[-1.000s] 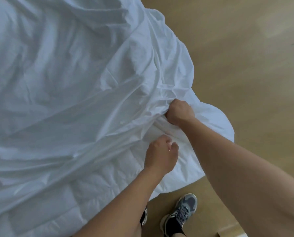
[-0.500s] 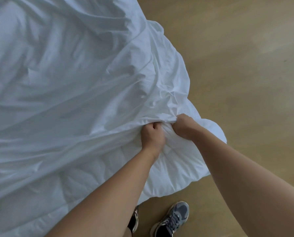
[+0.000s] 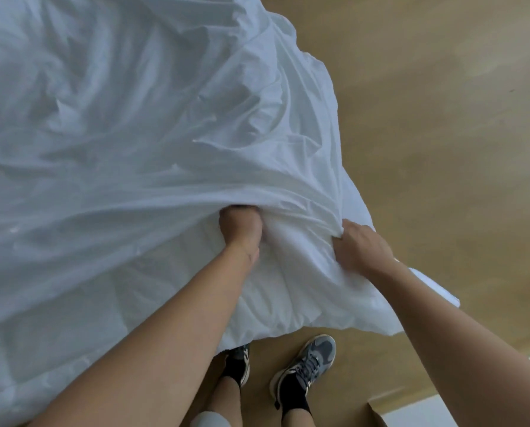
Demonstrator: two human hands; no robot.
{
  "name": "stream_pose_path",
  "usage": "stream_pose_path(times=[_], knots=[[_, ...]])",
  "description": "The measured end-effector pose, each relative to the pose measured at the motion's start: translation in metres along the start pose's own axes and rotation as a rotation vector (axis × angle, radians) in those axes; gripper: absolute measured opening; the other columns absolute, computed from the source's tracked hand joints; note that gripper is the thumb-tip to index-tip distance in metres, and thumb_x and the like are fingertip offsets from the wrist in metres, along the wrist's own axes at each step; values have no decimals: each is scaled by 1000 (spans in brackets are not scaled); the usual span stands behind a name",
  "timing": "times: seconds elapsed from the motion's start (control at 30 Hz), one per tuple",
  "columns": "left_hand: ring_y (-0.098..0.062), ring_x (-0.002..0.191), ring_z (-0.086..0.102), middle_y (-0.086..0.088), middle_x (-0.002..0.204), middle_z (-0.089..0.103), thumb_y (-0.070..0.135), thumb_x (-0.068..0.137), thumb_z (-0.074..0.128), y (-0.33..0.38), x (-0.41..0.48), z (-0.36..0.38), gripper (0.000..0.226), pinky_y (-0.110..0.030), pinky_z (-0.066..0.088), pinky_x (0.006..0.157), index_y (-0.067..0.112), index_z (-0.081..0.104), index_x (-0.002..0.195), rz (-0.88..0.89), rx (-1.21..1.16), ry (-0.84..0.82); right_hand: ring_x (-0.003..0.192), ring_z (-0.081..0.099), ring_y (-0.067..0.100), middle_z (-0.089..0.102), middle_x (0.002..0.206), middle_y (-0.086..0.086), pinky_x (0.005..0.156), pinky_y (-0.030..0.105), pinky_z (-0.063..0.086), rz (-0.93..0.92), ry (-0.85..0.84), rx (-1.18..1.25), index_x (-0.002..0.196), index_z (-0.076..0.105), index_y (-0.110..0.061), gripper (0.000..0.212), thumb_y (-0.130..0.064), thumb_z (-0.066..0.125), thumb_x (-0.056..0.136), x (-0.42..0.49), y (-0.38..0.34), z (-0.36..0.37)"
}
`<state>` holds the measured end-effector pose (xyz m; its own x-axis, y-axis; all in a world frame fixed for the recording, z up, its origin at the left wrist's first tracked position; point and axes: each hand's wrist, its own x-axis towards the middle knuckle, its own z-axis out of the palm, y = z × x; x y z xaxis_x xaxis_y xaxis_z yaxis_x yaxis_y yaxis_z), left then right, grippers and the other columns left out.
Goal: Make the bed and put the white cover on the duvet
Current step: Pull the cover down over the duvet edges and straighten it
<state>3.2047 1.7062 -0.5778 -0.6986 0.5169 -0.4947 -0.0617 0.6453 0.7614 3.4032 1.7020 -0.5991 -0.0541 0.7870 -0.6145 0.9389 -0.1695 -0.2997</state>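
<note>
A wrinkled white cover (image 3: 140, 124) spreads over the bed across the upper left. Under its near edge shows the quilted white duvet (image 3: 291, 300), whose corner bulges off the bed above my feet. My left hand (image 3: 240, 231) is a fist gripping the cover's hem where it meets the duvet. My right hand (image 3: 360, 248) pinches the cover's edge further right, at the duvet's corner. Folds of the cover run taut from both hands.
Wooden floor (image 3: 442, 134) lies to the right of the bed. My two grey sneakers (image 3: 306, 365) stand close to the bed's edge. A brown cardboard piece (image 3: 377, 417) and a white strip (image 3: 485, 396) sit at the lower right.
My hands have moved apart along the cover's edge: the right slid out to the duvet's corner, the left stayed gripping the hem. More of the duvet's corner shows below them.
</note>
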Motion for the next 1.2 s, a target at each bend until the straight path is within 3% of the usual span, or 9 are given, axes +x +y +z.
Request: stream_pose_path(times=[0.1,0.2,0.4,0.57,0.73,0.9,0.97,1.07,1.2], knots=[[-17,133,52,7,145,58,51,89,59,-37,-52,13,52,-41,45,110,30,62,136,45,233,-364,88,55,32,57,88,3,71,36,41,-13,-21,91,82,49,-17,14,-17,39,91,-3,-13,0],[-17,126,57,12,134,63,59,89,61,-56,-75,28,48,-40,47,107,35,64,130,-80,195,-490,74,52,27,48,73,-3,59,33,32,-72,-26,107,71,43,-17,23,-11,42,93,-7,-22,0],[-29,107,64,-5,113,67,65,94,49,-64,-138,27,60,-41,51,99,12,60,119,-388,136,-289,81,57,26,67,94,9,58,31,39,-10,-75,288,95,64,-4,23,-6,40,93,-15,-23,-12],[-36,122,61,-22,129,65,13,98,52,-21,-66,25,33,-43,51,101,-2,64,125,-134,44,-38,97,57,28,65,106,4,80,32,40,0,-120,350,109,65,-9,25,-11,44,96,-20,-12,-10],[-26,105,70,-7,120,70,10,86,53,47,23,-6,34,-42,60,90,4,67,117,-71,-383,214,88,64,27,70,89,1,80,40,53,-33,-187,354,94,64,-20,22,-17,43,96,-34,-8,14],[-29,108,70,-7,118,73,11,85,58,12,31,-21,31,-49,61,87,13,70,114,-179,-600,-32,69,70,24,73,79,2,74,46,59,273,-387,854,110,62,-15,28,-25,36,104,-64,-20,36],[-24,111,68,-3,120,73,28,80,64,-13,6,-20,41,-49,58,96,18,70,120,-172,-440,-180,71,67,25,68,87,7,64,37,58,368,-334,1080,108,62,-6,29,-22,38,104,-77,-38,41],[-15,120,62,5,127,69,42,82,64,-31,-27,-36,47,-44,49,108,23,68,124,16,-159,-348,86,70,25,73,96,9,74,37,60,308,-269,1115,102,67,-10,26,-20,43,100,-87,-58,53],[-5,117,63,18,123,68,59,76,72,-57,-78,-84,57,-35,49,103,42,58,129,20,49,-554,75,61,19,66,83,9,61,29,49,238,-144,1106,98,65,-4,17,-16,53,93,-89,-67,58]])
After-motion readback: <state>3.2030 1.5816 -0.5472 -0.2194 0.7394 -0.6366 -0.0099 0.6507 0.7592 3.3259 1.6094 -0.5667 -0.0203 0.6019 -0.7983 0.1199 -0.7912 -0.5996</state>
